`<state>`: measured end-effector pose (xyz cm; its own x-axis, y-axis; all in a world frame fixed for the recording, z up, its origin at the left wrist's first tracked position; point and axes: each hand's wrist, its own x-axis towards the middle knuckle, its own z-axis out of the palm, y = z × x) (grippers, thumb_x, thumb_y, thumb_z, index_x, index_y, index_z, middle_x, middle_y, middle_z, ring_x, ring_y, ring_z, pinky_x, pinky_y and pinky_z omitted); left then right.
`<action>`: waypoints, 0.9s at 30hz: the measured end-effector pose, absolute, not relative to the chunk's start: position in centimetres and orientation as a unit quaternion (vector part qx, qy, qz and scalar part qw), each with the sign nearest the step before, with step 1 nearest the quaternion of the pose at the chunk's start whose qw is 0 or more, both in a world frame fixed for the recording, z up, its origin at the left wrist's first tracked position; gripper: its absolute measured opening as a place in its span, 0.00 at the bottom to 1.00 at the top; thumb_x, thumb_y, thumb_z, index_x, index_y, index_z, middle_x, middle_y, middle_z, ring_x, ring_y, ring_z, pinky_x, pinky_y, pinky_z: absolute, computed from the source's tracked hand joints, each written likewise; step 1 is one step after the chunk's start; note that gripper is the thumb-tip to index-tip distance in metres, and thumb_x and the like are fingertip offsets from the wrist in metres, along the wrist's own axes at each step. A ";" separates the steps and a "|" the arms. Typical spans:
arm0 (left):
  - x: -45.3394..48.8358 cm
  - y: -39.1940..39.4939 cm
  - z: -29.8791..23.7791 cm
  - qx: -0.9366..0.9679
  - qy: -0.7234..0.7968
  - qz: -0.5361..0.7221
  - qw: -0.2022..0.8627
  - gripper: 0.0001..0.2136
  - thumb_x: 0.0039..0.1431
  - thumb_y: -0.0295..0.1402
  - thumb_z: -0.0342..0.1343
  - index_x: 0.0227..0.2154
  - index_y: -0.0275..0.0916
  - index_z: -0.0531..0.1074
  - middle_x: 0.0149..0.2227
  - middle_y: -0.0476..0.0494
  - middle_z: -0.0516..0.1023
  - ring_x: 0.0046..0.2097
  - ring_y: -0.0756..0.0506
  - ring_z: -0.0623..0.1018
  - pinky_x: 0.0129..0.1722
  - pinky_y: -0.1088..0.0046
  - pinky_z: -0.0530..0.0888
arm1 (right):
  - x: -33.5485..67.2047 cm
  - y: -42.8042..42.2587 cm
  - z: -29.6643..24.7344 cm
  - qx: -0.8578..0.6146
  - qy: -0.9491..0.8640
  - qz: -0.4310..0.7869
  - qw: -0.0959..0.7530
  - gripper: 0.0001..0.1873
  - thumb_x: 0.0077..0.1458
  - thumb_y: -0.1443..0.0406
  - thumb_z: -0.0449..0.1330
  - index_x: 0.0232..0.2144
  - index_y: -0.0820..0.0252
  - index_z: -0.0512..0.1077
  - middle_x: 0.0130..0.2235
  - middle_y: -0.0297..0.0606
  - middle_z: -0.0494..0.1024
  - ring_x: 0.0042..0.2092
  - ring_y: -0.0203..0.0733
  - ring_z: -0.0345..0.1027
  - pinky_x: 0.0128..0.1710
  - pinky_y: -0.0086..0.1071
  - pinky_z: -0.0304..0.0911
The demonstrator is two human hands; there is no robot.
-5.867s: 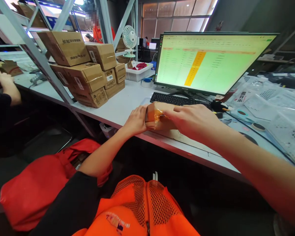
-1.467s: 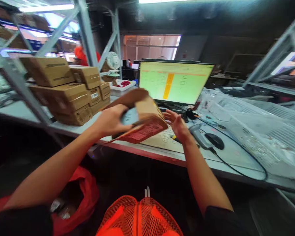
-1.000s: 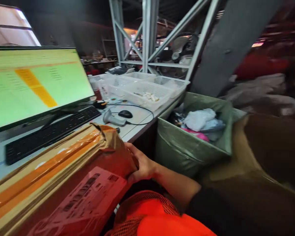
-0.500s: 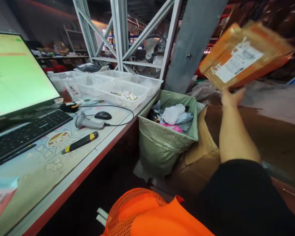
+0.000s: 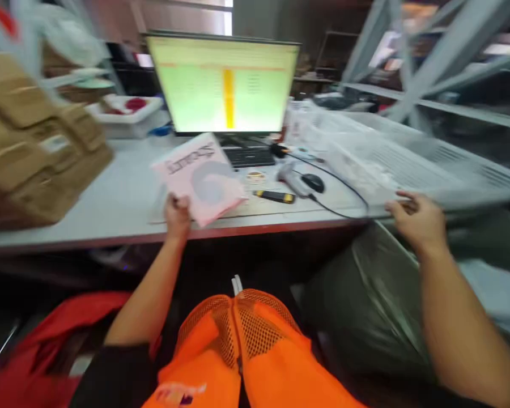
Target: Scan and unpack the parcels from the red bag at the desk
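My left hand grips a flat pink-and-white packet by its near left edge, tilted up above the front of the desk. Dark lettering and a grey round print show on its face. Over on the right, my right hand hovers by the desk's front edge, near the white plastic baskets. Its fingers are loosely bent with a gap to the thumb, and nothing shows in them. Between the hands lie a black-and-yellow utility knife, a grey barcode scanner and a black mouse.
A monitor and a keyboard stand at the back of the desk. Cardboard boxes are stacked at left, with a white tray behind. A lined green bin stands below at right. The scanner cable loops near the edge.
The view has swung left to face the desk. The cardboard parcel has left my right hand and is out of sight. My left hand has come into view holding the pink-and-white packet.
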<state>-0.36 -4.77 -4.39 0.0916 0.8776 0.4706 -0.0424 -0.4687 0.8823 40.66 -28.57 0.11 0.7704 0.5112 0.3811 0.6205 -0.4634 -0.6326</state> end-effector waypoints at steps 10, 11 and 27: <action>-5.2 -3.2 -6.8 0.526 0.408 0.639 0.386 0.28 0.50 0.61 0.64 0.36 0.39 0.69 0.31 0.50 0.71 0.26 0.51 0.70 0.23 0.75 0.66 | 32.0 -8.6 -3.7 -0.872 -0.484 -0.002 0.074 0.38 0.64 0.53 0.59 0.67 0.73 0.63 0.60 0.65 0.74 0.63 0.67 0.68 0.63 0.55 0.61; -5.2 -3.1 -6.8 0.530 0.411 0.637 0.380 0.27 0.50 0.60 0.64 0.37 0.39 0.69 0.31 0.49 0.72 0.26 0.51 0.70 0.23 0.75 0.67 | 31.6 -7.8 -3.8 -0.875 -0.482 -0.006 0.049 0.38 0.65 0.52 0.58 0.67 0.74 0.63 0.59 0.65 0.75 0.63 0.67 0.68 0.63 0.55 0.61; -3.1 -4.1 -5.4 0.541 0.253 0.664 0.449 0.30 0.54 0.64 0.64 0.40 0.41 0.70 0.33 0.46 0.77 0.34 0.46 0.77 0.34 0.69 0.74 | 31.5 -3.5 -3.8 -0.888 -0.459 0.009 0.011 0.32 0.65 0.56 0.54 0.61 0.76 0.68 0.57 0.72 0.74 0.58 0.70 0.71 0.53 0.50 0.67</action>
<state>-3.12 -4.12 -5.38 -0.0114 0.8712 0.4907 -0.3232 -0.4676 0.8227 31.54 -3.47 -3.84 0.5788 0.8154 -0.0066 0.8150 -0.5787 -0.0283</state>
